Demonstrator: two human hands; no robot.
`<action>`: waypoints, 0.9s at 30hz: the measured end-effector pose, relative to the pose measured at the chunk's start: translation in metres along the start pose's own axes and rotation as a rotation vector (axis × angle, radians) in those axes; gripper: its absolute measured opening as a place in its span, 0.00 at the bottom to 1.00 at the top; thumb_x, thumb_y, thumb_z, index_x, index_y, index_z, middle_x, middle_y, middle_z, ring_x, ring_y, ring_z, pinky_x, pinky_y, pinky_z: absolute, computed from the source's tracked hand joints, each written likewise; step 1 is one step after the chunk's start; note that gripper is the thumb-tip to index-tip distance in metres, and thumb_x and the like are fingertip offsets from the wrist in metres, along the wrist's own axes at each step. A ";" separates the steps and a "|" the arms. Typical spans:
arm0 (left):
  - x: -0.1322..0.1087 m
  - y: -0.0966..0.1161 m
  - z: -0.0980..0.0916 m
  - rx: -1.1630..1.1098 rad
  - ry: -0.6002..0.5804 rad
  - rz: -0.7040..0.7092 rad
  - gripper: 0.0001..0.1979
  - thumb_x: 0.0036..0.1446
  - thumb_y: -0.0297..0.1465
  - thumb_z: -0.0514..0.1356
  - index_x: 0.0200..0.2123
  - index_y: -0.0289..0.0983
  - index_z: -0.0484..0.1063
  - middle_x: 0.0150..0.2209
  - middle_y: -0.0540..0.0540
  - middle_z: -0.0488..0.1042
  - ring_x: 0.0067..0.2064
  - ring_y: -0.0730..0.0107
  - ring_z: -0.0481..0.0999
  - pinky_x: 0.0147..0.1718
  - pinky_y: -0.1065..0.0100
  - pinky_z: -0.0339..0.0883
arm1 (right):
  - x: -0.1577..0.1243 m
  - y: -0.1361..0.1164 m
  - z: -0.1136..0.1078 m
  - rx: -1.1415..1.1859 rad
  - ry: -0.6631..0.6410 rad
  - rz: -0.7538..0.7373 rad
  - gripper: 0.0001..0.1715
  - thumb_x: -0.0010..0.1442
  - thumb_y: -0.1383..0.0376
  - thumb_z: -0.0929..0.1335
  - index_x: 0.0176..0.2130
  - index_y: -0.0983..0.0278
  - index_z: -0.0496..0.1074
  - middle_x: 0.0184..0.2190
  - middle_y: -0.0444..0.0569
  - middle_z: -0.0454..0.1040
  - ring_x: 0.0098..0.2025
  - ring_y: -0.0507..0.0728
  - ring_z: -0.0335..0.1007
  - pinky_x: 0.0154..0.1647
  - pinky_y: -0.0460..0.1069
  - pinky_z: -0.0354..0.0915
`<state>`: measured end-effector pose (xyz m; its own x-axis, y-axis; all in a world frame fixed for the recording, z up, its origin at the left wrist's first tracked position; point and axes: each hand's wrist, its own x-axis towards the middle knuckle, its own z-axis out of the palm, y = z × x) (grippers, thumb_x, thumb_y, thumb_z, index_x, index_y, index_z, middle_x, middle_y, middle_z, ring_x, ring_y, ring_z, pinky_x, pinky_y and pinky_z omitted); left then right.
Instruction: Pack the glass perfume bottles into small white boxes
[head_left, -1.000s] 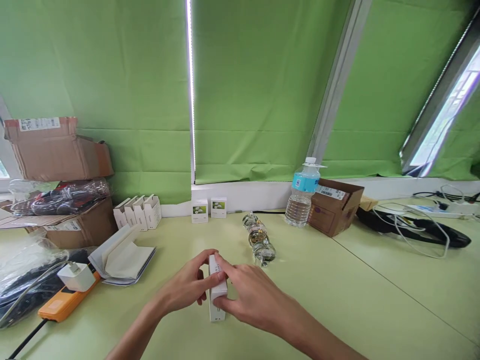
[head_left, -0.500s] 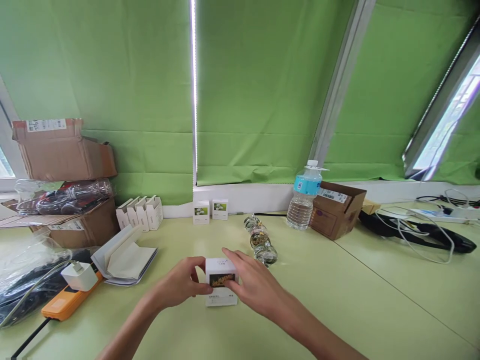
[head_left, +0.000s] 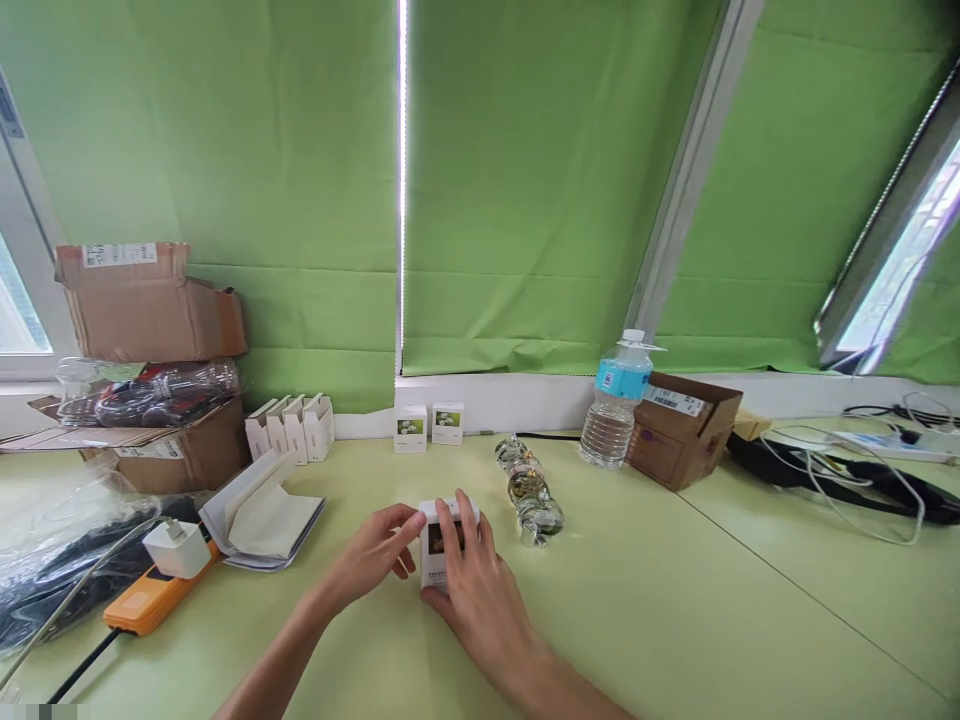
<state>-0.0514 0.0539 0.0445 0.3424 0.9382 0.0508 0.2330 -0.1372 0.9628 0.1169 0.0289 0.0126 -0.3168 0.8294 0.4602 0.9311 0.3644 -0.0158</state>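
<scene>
A small white carton (head_left: 435, 570) with a dark picture on its front stands upright on the table before me. My right hand (head_left: 480, 590) grips it, fingers over the front and top, thumb at the lower edge. Its right side is hidden behind that hand. At the carton's upper left corner, my left hand (head_left: 375, 550) presses with the thumb, its other fingers curled beside the left edge. Beyond my right hand lies a row of shiny foil-like packets (head_left: 529, 490).
Two white cartons (head_left: 410, 428) with green pictures stand by the wall. Several narrow white boxes (head_left: 315, 430) and folded papers (head_left: 262, 520) lie left, near an orange power strip (head_left: 142, 600). A water bottle (head_left: 611, 420) and brown box (head_left: 679, 440) stand right.
My right hand has moved down and over the carton's front, covering more of it. The flap-like lower part of the carton no longer shows. The view has shifted slightly left.
</scene>
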 end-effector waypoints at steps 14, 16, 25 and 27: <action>0.020 -0.065 -0.005 -0.198 0.278 -0.052 0.22 0.51 0.50 0.61 0.33 0.34 0.70 0.32 0.46 0.71 0.26 0.70 0.74 0.26 0.66 0.73 | 0.092 0.028 0.063 -0.144 0.164 0.137 0.43 0.54 0.76 0.68 0.64 0.62 0.52 0.66 0.62 0.49 0.61 0.75 0.55 0.36 0.59 0.76; 0.022 -0.069 -0.004 -0.204 0.283 -0.044 0.21 0.50 0.49 0.61 0.33 0.35 0.70 0.31 0.47 0.71 0.26 0.71 0.74 0.25 0.67 0.73 | 0.104 0.034 0.070 -0.138 0.173 0.154 0.42 0.55 0.76 0.66 0.65 0.64 0.51 0.67 0.64 0.47 0.61 0.76 0.55 0.37 0.59 0.75; 0.030 -0.080 0.001 -0.186 0.324 -0.030 0.17 0.52 0.44 0.60 0.29 0.35 0.68 0.26 0.50 0.69 0.22 0.73 0.71 0.18 0.72 0.68 | 0.155 0.058 0.102 -0.144 0.151 0.170 0.47 0.53 0.73 0.69 0.66 0.66 0.47 0.67 0.66 0.44 0.61 0.76 0.55 0.41 0.58 0.73; 0.031 -0.081 0.000 -0.187 0.324 -0.027 0.16 0.52 0.44 0.60 0.29 0.35 0.68 0.26 0.50 0.69 0.22 0.74 0.71 0.18 0.72 0.68 | 0.164 0.061 0.105 -0.156 0.140 0.171 0.48 0.53 0.73 0.69 0.66 0.66 0.48 0.66 0.67 0.46 0.60 0.76 0.55 0.40 0.56 0.73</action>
<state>-0.0594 0.0944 -0.0322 0.0254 0.9967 0.0771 0.0575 -0.0785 0.9953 0.1027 0.2314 -0.0061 -0.1350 0.8027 0.5809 0.9889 0.1457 0.0285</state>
